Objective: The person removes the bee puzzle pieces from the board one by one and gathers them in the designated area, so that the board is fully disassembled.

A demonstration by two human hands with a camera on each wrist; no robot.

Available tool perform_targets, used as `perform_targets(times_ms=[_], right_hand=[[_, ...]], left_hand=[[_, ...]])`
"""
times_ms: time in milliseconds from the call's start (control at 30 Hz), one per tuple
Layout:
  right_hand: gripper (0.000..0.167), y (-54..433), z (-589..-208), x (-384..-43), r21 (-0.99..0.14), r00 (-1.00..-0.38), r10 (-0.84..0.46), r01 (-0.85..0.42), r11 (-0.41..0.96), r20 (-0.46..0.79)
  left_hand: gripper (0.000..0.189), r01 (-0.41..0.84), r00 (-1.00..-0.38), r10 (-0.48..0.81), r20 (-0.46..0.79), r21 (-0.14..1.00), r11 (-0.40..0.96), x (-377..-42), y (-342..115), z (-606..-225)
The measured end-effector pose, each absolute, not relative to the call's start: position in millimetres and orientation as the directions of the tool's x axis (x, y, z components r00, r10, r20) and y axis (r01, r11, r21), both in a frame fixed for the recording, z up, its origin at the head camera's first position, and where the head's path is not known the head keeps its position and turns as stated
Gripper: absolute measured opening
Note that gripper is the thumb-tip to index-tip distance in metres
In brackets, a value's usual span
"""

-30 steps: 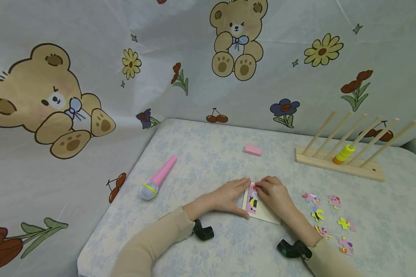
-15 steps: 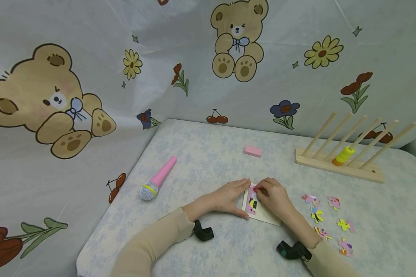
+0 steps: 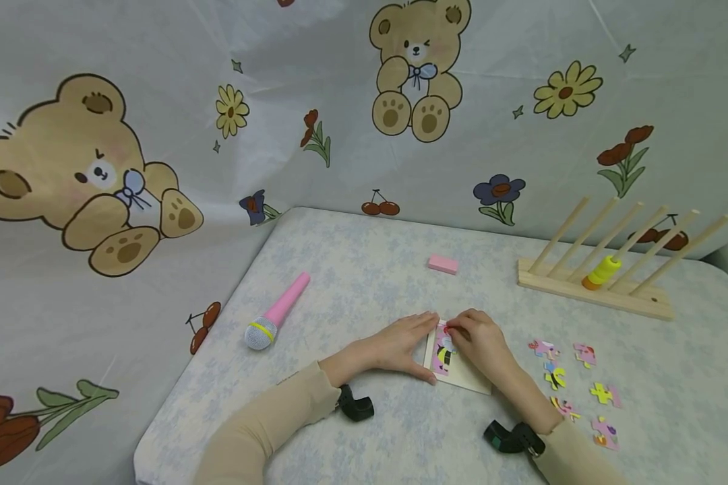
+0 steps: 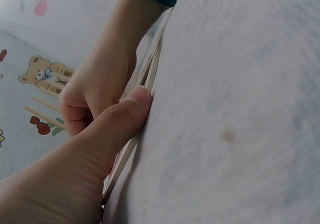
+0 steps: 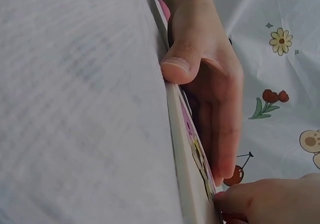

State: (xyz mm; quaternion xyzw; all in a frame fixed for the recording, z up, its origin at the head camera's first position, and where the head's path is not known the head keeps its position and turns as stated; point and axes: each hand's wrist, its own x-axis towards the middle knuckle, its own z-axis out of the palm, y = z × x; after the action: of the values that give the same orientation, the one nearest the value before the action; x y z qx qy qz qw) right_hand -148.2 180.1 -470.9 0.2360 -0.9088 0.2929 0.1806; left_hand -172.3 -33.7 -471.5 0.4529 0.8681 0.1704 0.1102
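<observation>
A shallow wooden puzzle board lies on the table, with pink, yellow and black picture pieces filling its left strip. My left hand holds the board at its left side, thumb at the near corner and long fingers stretched to the far corner. In the left wrist view its thumb presses the board's edge. My right hand bends over the board, thumb and forefinger pinching a jigsaw piece near the top of the strip; the fingers mostly hide that piece. Several loose jigsaw pieces lie right of my right hand.
A pink toy microphone lies at the left. Farther back is a pink block. A wooden peg rack with yellow and orange rings stands at the back right. A bear-print cloth hangs behind the table.
My right fingertips shift very slightly at the top of the picture strip. My left hand, the board and the loose pieces stay where they were.
</observation>
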Motion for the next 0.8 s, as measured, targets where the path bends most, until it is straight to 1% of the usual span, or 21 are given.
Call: perform_targets(times_ms=[233,433,533,800], right_hand=[[0.011,176.2,-472.9,-147.6,-0.296,-0.770,-0.387,-0.578,0.760,0.508],[0.012,173.3,-472.5,-147.6,-0.260,-0.750,-0.408,-0.595,0.761,0.520],[0.012,173.1,-471.6,-148.6,-0.283,-0.760,-0.398,-0.589,0.757,0.514],[0.010,175.5,-468.5,-146.4,-0.475,-0.834,-0.321,-0.527,0.705,0.449]], left_hand=[[0.111,0.750,-0.567,0.823,-0.036,0.390,0.534,-172.7,-33.9,-471.7],[0.111,0.747,-0.570,0.821,-0.036,0.393,0.536,-173.6,-34.0,-471.4],[0.111,0.747,-0.572,0.820,-0.037,0.391,0.538,-174.1,-34.1,-471.1],[0.110,0.738,-0.576,0.816,-0.045,0.402,0.543,-172.1,-33.6,-469.3]])
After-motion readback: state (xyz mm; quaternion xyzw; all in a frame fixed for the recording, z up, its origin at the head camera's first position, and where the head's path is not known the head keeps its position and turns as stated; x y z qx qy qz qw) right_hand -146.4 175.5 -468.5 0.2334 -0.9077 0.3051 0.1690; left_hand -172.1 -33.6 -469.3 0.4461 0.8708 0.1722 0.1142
